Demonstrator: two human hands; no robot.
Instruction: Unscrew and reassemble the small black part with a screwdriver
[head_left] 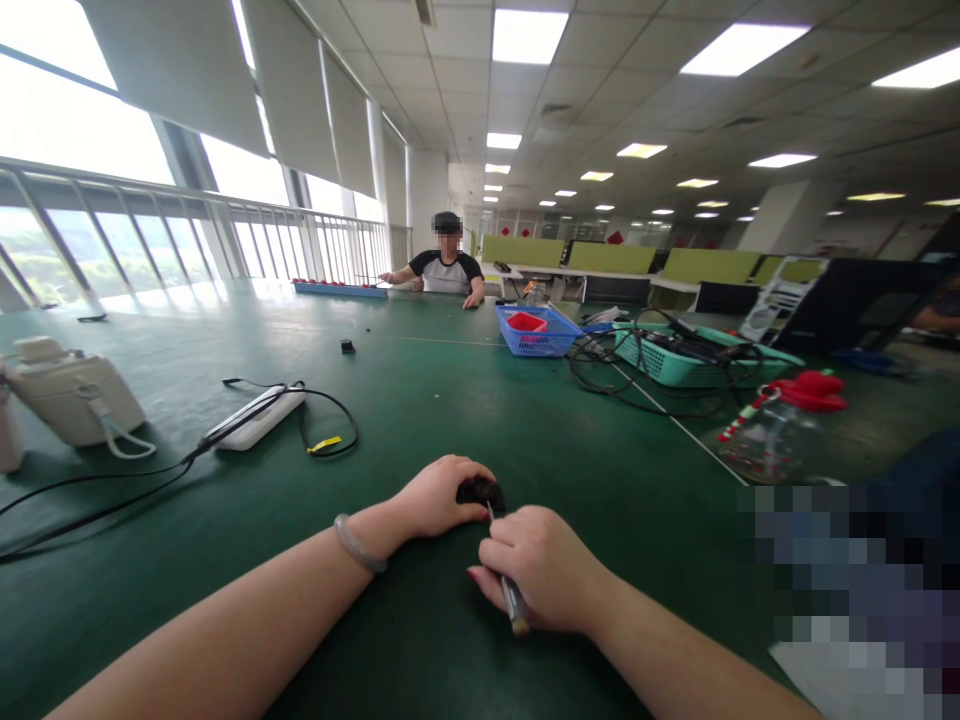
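On the green table, my left hand [442, 497] is closed around a small black part [480, 492], whose kind I cannot make out. A grey bracelet circles that wrist. My right hand [536, 565] grips a screwdriver [513, 600] with a greyish handle and a pale brown end. Its thin metal shaft points up and away from me, and the tip reaches the near side of the black part. Whether a screw sits under the tip is hidden by my fingers.
To the left lie a white power bank-like box [259, 418] with black cables and a beige bottle [71, 390]. At right stand a blue basket [540, 343], a teal basket [645, 362] with cables, and a red-lidded jar [776, 435]. Across the table sits a person [448, 270].
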